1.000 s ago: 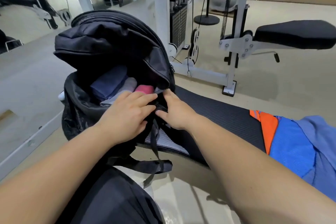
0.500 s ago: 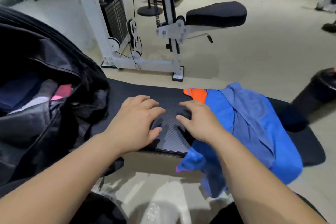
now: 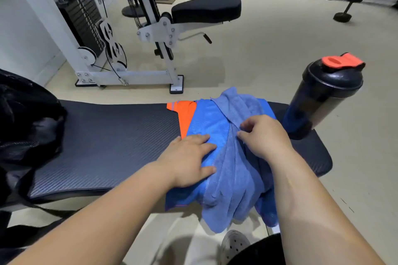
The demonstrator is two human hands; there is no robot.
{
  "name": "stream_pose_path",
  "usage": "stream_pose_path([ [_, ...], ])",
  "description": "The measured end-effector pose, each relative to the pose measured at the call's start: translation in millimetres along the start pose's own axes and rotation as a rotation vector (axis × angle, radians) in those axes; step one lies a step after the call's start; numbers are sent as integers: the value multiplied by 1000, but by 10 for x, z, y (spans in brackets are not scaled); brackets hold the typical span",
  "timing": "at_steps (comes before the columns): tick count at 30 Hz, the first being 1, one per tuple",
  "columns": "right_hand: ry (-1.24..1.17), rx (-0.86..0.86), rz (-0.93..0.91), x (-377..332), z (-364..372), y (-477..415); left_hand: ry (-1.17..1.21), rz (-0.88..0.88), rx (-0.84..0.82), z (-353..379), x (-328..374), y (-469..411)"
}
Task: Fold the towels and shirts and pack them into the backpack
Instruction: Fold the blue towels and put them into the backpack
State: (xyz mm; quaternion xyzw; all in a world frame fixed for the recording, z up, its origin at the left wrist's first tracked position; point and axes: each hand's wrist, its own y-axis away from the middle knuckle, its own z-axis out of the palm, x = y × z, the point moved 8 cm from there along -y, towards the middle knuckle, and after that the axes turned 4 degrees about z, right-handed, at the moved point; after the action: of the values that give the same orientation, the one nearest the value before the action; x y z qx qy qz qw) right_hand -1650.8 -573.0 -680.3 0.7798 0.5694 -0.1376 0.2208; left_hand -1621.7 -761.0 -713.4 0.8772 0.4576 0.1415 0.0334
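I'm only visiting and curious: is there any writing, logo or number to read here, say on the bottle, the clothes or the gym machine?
No text can be read in this view.
On the bottle: no label shows, only black plastic and an orange cap.
On the towel and shirt: no print or tag shows.
On the weight stack: any numbers are too blurred to read.
On the backpack: no logo shows.

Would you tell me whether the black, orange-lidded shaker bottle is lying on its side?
No, the black shaker bottle stands on its base, lid uppermost, on the black padded bench.
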Motion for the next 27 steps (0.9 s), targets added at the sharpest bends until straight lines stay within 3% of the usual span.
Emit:
stream_pose_path([
  [5, -15, 50, 79, 178, -7, -110, 124, -41, 45, 267, -153, 76],
  [10, -67, 85, 6, 89, -44, -141, 228, -55, 88, 166, -146, 46],
  [14, -597, -154, -184, -252, -124, 81, 441, 21, 405, -356, -14, 73],
  [16, -758, -270, -310, -435, -183, 250, 433, 100, 531, -658, 130, 83],
  [22, -1009, -367, -350, -559, -334, 420, 457, 107, 570, -1102, 218, 162],
  [27, -932, -451, -427, -689, -279, 520, 536, 127, 631, -1345, 171, 395],
])
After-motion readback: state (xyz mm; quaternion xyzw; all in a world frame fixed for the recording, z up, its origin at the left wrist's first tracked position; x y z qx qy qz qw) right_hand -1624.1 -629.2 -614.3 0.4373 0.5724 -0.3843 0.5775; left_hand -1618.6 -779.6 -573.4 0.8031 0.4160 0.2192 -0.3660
